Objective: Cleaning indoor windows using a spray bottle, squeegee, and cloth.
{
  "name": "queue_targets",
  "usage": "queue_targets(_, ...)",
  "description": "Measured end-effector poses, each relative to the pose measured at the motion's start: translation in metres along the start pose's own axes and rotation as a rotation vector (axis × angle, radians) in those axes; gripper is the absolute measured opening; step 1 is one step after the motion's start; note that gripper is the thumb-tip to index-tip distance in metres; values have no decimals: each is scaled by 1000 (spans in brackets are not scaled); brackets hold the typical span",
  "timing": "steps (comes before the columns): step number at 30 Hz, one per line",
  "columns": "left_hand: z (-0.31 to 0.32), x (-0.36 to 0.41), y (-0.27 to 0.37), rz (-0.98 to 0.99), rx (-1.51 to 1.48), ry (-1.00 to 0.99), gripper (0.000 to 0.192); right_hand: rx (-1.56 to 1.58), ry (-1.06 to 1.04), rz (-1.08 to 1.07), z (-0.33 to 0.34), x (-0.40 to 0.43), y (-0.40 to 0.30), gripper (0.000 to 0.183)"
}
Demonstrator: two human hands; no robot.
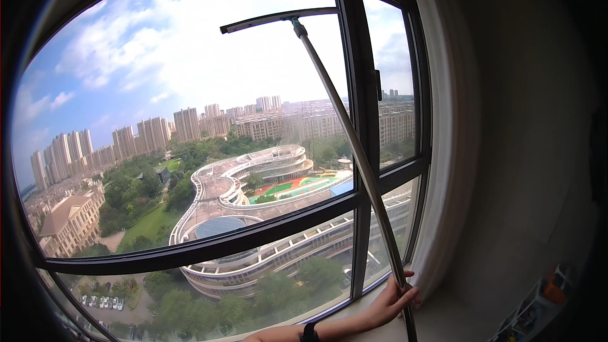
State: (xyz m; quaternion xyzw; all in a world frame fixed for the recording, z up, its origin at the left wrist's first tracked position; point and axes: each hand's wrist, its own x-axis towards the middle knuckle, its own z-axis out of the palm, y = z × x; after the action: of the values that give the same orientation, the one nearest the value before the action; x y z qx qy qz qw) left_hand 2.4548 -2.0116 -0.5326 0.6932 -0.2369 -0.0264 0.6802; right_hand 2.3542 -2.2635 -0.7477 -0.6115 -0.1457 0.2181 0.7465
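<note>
My left hand, with a black band on its wrist, enters from the bottom and grips a long metal pole near the lower right. The pole slants up and left to a wide squeegee head. Dark in outline, the head lies nearly level across the upper part of the large window pane, its right end at the upright frame bar. A hazy, streaky patch shows on the glass left of the pole. My right hand is out of view.
Dark window frame bars divide the panes. A narrower sash with a handle stands right of the pole, beside a pale curtain. At the lower right is a container with an orange item. Buildings and trees lie outside.
</note>
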Motion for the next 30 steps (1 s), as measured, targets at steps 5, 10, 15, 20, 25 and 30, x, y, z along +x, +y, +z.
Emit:
queue_targets(5, -39, 75, 90, 402, 95, 222, 54, 35, 52, -273, 37, 88, -90, 44)
queue_targets(10, -88, 115, 121, 442, 192, 262, 32, 108, -129, -265, 68, 128, -176, 56)
queue_targets(15, -70, 95, 102, 356, 54, 193, 24, 169, -223, -124, 61, 107, -163, 58)
queue_targets(20, -16, 11, 1, 57, -30, 134, 41, 203, -257, 153, 34, 26, -74, 54)
queue_targets(25, 70, -90, -80, -175, -146, -23, 33, -65, 93, 494, -7, -122, 54, 52)
queue_targets(30, 95, -117, -82, -291, -309, -378, 27, -26, 99, 552, 7, -164, 19, 49)
